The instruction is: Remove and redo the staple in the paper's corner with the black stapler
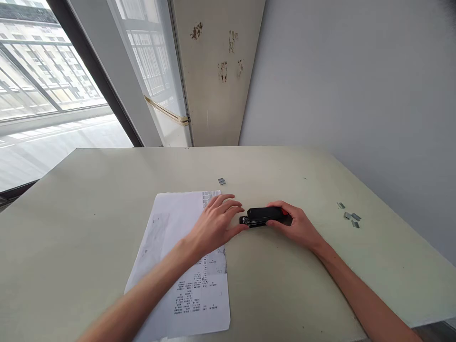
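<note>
A black stapler (264,214) with a red spot near its right end lies on the pale table, just right of the papers. My right hand (294,225) grips its right end between thumb and fingers. My left hand (220,219) is over the right edge of the papers, its fingers apart and curved, the thumb tip close to the stapler's left end. Whether the thumb touches it is hard to tell. Under my left hand and forearm lie white printed sheets (192,304), partly covered.
Small staple strips (221,181) lie beyond the papers, and several more (347,215) are at the right. The table (107,190) meets a grey wall on the right. A fridge (213,104) and a window stand behind.
</note>
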`<state>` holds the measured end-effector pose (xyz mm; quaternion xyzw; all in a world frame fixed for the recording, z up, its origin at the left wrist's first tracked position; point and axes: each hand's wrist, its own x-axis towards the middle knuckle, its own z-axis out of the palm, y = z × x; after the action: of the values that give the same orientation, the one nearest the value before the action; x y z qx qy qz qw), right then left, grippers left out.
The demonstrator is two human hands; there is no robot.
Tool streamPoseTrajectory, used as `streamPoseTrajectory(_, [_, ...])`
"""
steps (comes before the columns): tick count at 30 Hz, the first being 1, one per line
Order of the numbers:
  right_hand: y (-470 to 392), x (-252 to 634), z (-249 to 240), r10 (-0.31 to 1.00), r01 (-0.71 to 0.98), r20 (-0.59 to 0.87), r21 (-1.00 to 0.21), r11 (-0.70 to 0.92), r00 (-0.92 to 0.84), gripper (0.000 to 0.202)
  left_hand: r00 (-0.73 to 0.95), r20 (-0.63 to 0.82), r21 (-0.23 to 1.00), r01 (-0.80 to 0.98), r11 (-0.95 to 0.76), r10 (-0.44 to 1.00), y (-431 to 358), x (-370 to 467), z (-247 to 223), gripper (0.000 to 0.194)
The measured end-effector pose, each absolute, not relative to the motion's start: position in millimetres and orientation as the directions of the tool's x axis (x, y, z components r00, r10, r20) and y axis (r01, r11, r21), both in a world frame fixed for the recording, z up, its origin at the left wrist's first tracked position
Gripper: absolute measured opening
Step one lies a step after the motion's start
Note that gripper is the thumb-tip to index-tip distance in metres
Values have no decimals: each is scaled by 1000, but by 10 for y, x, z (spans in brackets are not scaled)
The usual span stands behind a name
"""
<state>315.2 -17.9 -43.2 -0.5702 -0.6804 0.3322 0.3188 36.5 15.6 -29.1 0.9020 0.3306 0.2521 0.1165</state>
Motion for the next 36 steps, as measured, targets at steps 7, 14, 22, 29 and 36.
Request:
streamPoseTrajectory(7, [-132, 3223, -409, 987, 556, 48, -822, 125, -152, 35, 646, 398, 357, 544, -759, 651, 150, 515, -312, 15])
streamPoseTrajectory(14, [-87, 3355, -441, 989, 504, -12, -861, 64, -146, 37, 684, 303, 352, 567, -745, 663, 170, 175, -182, 22])
streamPoseTrajectory(22, [-60, 3387, -453, 984, 482, -49, -875, 41, -172, 41, 572, 295, 367, 672, -644, 765, 417, 39, -75, 45])
streamPoseTrajectory(29, [-67, 3366, -426, 984, 466, -53, -884, 33, -171, 41, 441, 197, 296, 825, -482, 876, 1108, 170, -211, 40])
streamPoseTrajectory(36, [-68, 3349, -401, 983, 459, -46, -887, 42, -178, 39, 525, 68, 260, 812, -523, 848, 1322, 163, -201, 32])
